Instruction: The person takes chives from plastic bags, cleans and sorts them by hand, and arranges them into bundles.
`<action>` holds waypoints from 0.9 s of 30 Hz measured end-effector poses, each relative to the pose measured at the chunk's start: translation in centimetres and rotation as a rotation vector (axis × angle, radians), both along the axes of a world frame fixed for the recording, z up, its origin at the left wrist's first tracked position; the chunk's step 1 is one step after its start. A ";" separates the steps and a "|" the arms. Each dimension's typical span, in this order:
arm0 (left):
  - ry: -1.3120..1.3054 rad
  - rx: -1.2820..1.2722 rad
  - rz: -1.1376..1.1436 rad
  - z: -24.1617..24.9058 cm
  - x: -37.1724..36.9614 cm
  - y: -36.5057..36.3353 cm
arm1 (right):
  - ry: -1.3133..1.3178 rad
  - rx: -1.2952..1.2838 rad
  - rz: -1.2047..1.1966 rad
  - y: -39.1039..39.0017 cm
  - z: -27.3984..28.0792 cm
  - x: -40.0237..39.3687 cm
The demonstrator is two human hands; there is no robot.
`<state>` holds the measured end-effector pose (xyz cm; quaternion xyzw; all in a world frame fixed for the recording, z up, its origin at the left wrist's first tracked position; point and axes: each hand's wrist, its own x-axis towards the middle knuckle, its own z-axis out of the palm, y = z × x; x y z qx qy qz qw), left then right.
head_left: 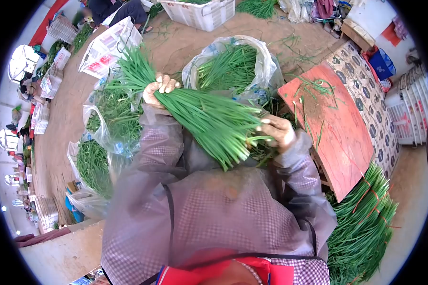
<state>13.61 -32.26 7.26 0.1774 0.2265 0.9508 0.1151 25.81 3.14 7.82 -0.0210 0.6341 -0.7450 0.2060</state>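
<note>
Open bags (110, 138) of greens stand on the left. The left hand (160, 89) has its fingers closed around the bunch (209, 118), which slants across the middle, in front of a far bag (271, 71). At its near-right end, the right hand (279, 132) touches the stems with bent fingers. Scraps (318, 86) litter the red worktop (345, 135) on the right; tied greens (361, 228) lie near right.

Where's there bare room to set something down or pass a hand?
Best bet: lower part of the red board, below the loose trimmings and above the tied greens; thin red string crosses it. Also brown floor between the left-side crates and plastic bags. Crowded: between the left hand and right hand, filled by the green bunch.
</note>
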 end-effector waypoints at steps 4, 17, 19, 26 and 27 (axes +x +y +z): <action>0.031 0.076 0.009 -1.3 0.0 -2.4 | -0.239 -0.038 -0.222 5.8 -3.5 2.2; 0.006 0.133 0.146 -2.1 0.7 -6.3 | -0.224 0.493 -0.178 15.9 -17.2 6.0; 0.000 0.128 0.137 -2.0 0.9 -5.8 | 0.047 0.893 -0.067 13.4 -14.0 5.9; 0.066 0.112 -0.023 -1.6 -0.4 -2.9 | 0.316 0.180 -0.039 -0.3 -2.6 -5.1; 0.064 0.103 -0.048 -1.3 -0.2 -2.3 | 0.261 0.095 -0.035 -2.4 -1.9 -5.6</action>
